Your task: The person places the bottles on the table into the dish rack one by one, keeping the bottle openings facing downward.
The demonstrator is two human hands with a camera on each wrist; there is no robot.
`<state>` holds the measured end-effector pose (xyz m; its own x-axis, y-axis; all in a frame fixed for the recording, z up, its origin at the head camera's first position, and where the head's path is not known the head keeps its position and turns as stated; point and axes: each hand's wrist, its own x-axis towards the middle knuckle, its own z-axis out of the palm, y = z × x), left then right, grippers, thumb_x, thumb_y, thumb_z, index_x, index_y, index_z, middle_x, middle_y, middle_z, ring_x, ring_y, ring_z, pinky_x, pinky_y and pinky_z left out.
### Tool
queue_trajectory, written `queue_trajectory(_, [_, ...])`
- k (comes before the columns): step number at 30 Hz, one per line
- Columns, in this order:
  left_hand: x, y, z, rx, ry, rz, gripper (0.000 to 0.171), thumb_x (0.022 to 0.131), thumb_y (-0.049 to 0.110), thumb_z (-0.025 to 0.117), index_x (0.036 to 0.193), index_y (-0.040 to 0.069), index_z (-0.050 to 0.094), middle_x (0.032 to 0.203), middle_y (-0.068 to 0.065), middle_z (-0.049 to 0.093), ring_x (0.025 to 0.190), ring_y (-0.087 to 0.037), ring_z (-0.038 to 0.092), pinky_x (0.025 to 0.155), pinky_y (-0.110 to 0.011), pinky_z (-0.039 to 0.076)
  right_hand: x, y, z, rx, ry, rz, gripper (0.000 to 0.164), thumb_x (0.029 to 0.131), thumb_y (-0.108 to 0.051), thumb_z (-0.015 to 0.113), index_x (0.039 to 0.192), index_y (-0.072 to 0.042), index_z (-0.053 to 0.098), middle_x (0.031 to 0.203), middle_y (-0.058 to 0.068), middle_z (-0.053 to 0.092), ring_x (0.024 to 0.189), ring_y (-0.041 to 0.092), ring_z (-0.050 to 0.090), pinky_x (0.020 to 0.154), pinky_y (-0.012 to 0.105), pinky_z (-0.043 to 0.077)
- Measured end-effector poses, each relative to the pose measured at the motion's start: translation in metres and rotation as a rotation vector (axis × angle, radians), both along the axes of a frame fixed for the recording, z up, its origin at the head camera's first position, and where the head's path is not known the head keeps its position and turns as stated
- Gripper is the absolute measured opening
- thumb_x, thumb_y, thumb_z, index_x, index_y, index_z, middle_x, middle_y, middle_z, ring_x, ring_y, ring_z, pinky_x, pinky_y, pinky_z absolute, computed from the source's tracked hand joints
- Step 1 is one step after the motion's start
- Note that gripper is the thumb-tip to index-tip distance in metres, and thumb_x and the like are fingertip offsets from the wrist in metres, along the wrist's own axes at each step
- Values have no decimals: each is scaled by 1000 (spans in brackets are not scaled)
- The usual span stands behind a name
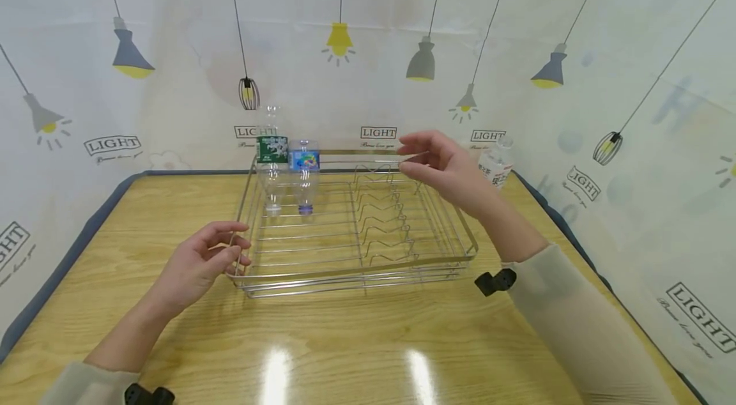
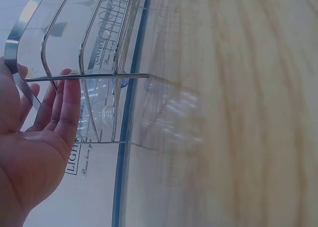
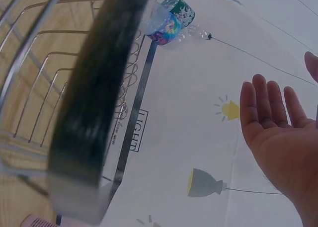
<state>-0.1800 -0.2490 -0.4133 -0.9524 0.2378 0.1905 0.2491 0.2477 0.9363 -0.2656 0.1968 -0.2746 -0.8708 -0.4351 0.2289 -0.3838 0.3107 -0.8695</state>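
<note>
A metal wire dish rack (image 1: pixel 305 258) stands on the table. My left hand (image 1: pixel 198 264) loosely grips its front left corner; in the left wrist view, the fingers (image 2: pixel 64 105) reach in among the wires and the rim band passes between them and the thumb. Two clear plastic bottles lean upside down in the back left of the rack: a green-labelled bottle (image 1: pixel 272 149) and a blue-labelled bottle (image 1: pixel 303 161) with a purple cap at the bottom. Raised over the rack's right back side, my right hand (image 1: pixel 445 172) holds nothing, fingers slightly bent and thumb apart.
Behind my right hand, a clear bottle with a white label (image 1: pixel 496 165) stands upright by the table's back right. Wavy wire dividers (image 1: pixel 382 220) line the rack's right half. A printed curtain (image 1: pixel 374 92) borders the wooden table (image 1: pixel 345 335).
</note>
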Motion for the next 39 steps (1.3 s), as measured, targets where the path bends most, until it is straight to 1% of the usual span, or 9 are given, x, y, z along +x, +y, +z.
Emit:
queue_trajectory(5, [0, 0, 1, -1, 1, 0, 34, 114, 12, 60, 148, 6, 57, 119, 1, 73, 97, -9, 77, 77, -28, 65, 2, 25, -17, 17, 6, -19, 45, 109, -15, 69, 152, -9, 56, 145, 9, 63, 125, 17, 68, 102, 23, 59])
queue_trajectory(9, [0, 1, 0, 5, 4, -5, 36, 114, 11, 60, 149, 1, 55, 119, -1, 72, 96, -10, 77, 76, -27, 65, 6, 45, -30, 37, 1, -52, 40, 110, -20, 70, 147, -10, 59, 137, 2, 66, 120, 14, 69, 98, 22, 59])
queue_trajectory(13, [0, 2, 1, -1, 2, -1, 36, 114, 12, 60, 148, 1, 55, 119, -1, 72, 97, -9, 77, 76, -27, 64, 5, 66, -44, 13, -25, -92, 34, 110, -20, 70, 142, -12, 62, 129, -1, 69, 113, 12, 71, 92, 23, 61])
queue_trajectory(18, [-1, 2, 1, 0, 0, -5, 34, 115, 13, 59, 147, 6, 56, 120, -1, 72, 97, -9, 77, 77, -27, 65, -2, 95, -61, -15, -49, -161, 30, 110, -21, 69, 139, -13, 63, 125, -9, 70, 110, 9, 71, 84, 22, 61])
queue_trajectory(23, [0, 1, 1, 6, -7, -5, 34, 115, 13, 59, 147, 6, 57, 120, -2, 72, 97, -10, 77, 77, -27, 65, -9, 124, -73, -29, -29, -219, 33, 110, -22, 70, 141, -13, 64, 128, -12, 70, 110, 5, 70, 86, 21, 61])
queue_trajectory(26, [0, 1, 1, 9, -12, -4, 35, 114, 13, 60, 148, 4, 56, 120, -2, 72, 97, -10, 77, 77, -27, 65, -13, 139, -76, -34, -21, -238, 36, 111, -22, 69, 142, -8, 62, 127, -12, 70, 109, 5, 69, 89, 21, 62])
queue_trajectory(30, [0, 0, 0, 10, -8, 0, 33, 114, 13, 60, 147, 8, 58, 119, -1, 72, 97, -9, 77, 77, -27, 65, -19, 156, -81, -31, -10, -282, 40, 111, -24, 68, 145, -4, 61, 126, -13, 70, 112, 4, 68, 91, 18, 61])
queue_trajectory(35, [0, 0, 0, 7, 4, -3, 31, 114, 12, 60, 145, 11, 59, 119, 0, 72, 96, -9, 77, 76, -27, 64, -26, 174, -87, -21, -16, -372, 49, 111, -28, 68, 150, 0, 57, 127, -12, 68, 113, 1, 65, 91, 16, 60])
queue_trajectory(39, [-1, 0, -1, 4, 9, -3, 32, 114, 12, 60, 146, 11, 59, 119, 0, 72, 97, -9, 77, 77, -27, 65, -34, 185, -93, 19, -23, -463, 56, 112, -32, 66, 153, 2, 52, 128, -13, 61, 112, -2, 61, 89, 12, 58])
